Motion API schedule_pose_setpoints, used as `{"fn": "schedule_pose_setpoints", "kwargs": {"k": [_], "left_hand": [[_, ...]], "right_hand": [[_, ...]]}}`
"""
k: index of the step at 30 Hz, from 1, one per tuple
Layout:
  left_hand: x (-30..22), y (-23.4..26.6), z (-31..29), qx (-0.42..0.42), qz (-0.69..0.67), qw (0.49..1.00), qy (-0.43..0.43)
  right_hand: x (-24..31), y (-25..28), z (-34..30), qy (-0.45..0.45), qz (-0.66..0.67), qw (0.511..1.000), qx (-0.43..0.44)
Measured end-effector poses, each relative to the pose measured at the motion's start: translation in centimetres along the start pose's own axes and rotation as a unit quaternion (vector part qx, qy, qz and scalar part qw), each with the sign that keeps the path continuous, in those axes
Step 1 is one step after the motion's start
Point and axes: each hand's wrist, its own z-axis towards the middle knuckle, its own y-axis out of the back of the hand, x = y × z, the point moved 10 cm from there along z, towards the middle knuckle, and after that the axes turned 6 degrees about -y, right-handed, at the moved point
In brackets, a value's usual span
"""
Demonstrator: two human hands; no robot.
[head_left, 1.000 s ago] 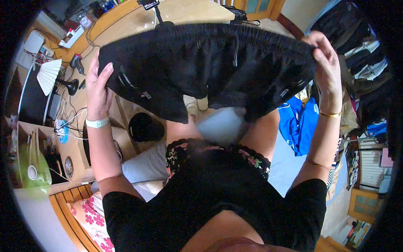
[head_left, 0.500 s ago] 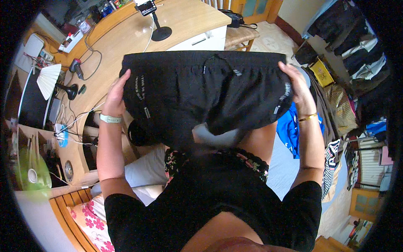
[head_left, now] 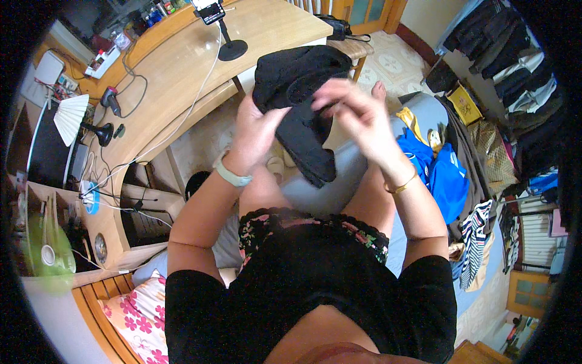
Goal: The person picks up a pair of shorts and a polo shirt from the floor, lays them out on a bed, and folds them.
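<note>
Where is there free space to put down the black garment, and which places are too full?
The wooden desk is bare between the phone stand and the white cable; its far left edge near the folding fan is cluttered. The grey bed surface beneath the black garment held by left hand and right hand is free; the blue clothes crowd its right.

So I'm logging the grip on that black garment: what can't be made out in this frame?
- Right hand, head view: motion-blurred, so finger contact with the black garment is unclear.
- Left hand: palm faces away, its grip hidden.
- Garment's type: bunched folds hide its shape.
</note>
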Motion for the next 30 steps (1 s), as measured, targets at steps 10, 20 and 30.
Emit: {"fn": "schedule_pose_setpoints", "kwargs": {"k": [10, 20, 30], "left_hand": [[1.5, 2.8, 3.3, 0.072, 0.088, 0.992, 0.052], [-1.5, 7.1, 3.4, 0.044, 0.244, 0.969, -0.014], [-8.6, 13.3, -7.9, 0.015, 0.471, 0.879, -0.066]], "right_hand": [[-11.8, 4.6, 0.6, -0.175, 0.105, 0.976, -0.076], [-4.8, 7.6, 1.4, -0.097, 0.067, 0.990, -0.079], [2.0, -2.3, -3.1, -0.008, -0.084, 0.988, 0.126]]}}
